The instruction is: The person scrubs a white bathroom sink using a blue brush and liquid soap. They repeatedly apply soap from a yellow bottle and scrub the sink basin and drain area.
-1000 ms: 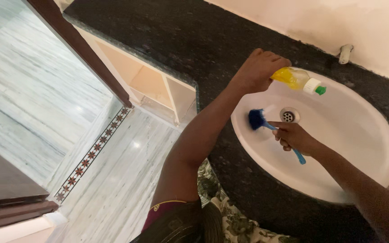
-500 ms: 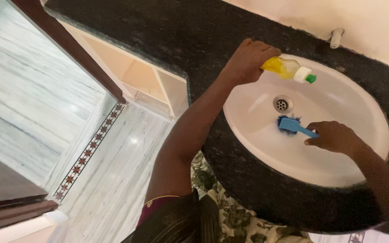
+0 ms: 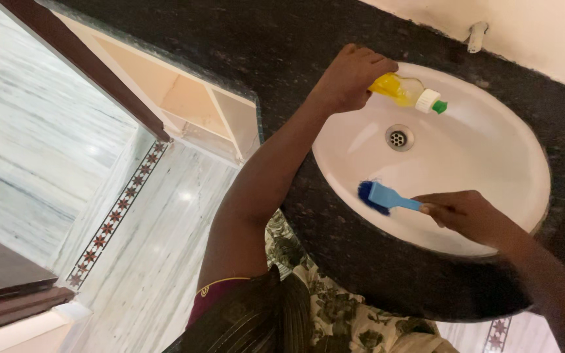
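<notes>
My left hand (image 3: 350,77) grips a small clear bottle of yellow liquid (image 3: 405,91) with a white collar and green cap, tipped sideways over the far side of the white oval sink (image 3: 492,150). My right hand (image 3: 469,211) holds the handle of a blue scrub brush (image 3: 378,195). Its dark blue bristles press on the near inner wall of the sink, close to the rim. The metal drain (image 3: 398,138) lies between bottle and brush.
The sink is set in a black speckled stone counter (image 3: 276,46). A white pipe stub (image 3: 476,36) sticks from the cream wall behind. Open shelves (image 3: 197,104) stand to the left under the counter, above a pale marble floor (image 3: 165,255) with a patterned border strip.
The brush has moved from beside the drain toward the near left wall of the sink. My left hand keeps the bottle tilted in about the same spot. The camera view shifted slightly.
</notes>
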